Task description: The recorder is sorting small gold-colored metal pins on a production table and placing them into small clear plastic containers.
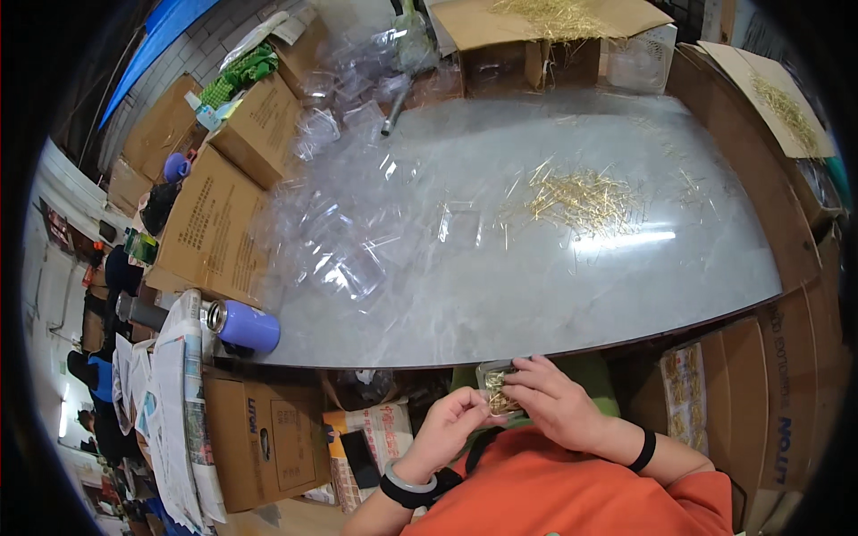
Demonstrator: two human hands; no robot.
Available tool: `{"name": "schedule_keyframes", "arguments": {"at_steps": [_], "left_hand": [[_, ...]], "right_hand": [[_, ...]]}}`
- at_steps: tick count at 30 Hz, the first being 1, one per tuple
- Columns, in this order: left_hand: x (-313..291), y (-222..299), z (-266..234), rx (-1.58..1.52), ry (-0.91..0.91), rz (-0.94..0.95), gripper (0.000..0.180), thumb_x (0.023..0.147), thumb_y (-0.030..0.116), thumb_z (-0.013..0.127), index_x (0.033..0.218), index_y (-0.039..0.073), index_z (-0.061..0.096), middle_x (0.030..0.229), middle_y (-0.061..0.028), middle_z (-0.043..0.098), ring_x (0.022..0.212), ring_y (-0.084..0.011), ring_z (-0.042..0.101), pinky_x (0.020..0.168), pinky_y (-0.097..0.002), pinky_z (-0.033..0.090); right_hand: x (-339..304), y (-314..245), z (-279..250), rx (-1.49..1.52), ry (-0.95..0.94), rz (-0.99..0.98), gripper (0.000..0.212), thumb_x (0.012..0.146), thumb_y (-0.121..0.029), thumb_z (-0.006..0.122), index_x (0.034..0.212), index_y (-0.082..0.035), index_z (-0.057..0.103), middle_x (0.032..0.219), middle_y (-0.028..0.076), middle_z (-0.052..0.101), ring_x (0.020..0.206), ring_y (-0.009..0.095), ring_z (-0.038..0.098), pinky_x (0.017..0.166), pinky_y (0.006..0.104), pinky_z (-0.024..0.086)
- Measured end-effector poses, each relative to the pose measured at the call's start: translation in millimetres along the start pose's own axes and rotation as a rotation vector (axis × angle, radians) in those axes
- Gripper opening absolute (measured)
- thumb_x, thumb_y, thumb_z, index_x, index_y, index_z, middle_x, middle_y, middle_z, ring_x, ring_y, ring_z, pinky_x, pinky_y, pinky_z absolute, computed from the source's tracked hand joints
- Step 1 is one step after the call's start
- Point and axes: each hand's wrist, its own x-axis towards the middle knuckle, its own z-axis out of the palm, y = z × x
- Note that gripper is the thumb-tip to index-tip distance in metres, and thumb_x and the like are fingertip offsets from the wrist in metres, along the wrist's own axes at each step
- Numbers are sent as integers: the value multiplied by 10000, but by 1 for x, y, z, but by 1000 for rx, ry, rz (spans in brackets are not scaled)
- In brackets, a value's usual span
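Your worktop [500, 308] spans the frame's centre, bearing clear packaging [344, 259] at centre-left and a heap of thin gold sticks [581, 201] right of centre. At lower centre, your right hand [563, 406], its fingers' grip not determinable, and your left hand [450, 431], its fingers pinched on the lower edge, meet at a small clear pack [493, 369] containing gold pieces [496, 389].

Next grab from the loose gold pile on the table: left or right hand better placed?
Right, probably. The right hand is nearer the gold pile, which lies right of centre; the left hand is farther off. Both are at the clear pack, though.
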Motion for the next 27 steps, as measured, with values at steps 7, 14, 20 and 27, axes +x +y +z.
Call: {"name": "schedule_keyframes", "arguments": {"at_steps": [7, 14, 20, 27], "left_hand": [[77, 39, -3, 244, -1, 122, 117, 1048, 102, 577, 1064, -10, 607, 945, -89, 709, 902, -167, 721, 829, -292, 557], [85, 38, 10, 1302, 489, 843, 246, 957, 173, 682, 1154, 29, 716, 1207, -199, 701, 926, -339, 638, 858, -423, 502], [82, 33, 16, 1370, 417, 754, 277, 959, 180, 674, 1200, 52, 717, 1369, -171, 632, 1088, -352, 583, 962, -455, 455], [93, 19, 11, 1223, 285, 879, 424, 996, 163, 615, 1377, -8, 543, 1532, -216, 446, 1435, -435, 385, 1175, -530, 321]], "right_hand": [[46, 35, -14, -109, 178, 69, 249, 882, 27, 675, 1124, -27, 687, 1172, 137, 667, 1227, 372, 617, 1096, 512, 483], [46, 45, -6, -191, 165, 82, 239, 864, 36, 676, 1094, -28, 681, 1136, 131, 659, 1219, 371, 611, 1115, 517, 461], [46, 45, -12, -167, 139, 60, 269, 868, 30, 682, 1131, -28, 677, 1154, 136, 657, 1229, 370, 603, 1108, 514, 462], [46, 43, -20, -56, 317, 169, 376, 894, -15, 695, 1261, -15, 615, 1270, 170, 606, 1270, 433, 556, 1087, 500, 459]]}}
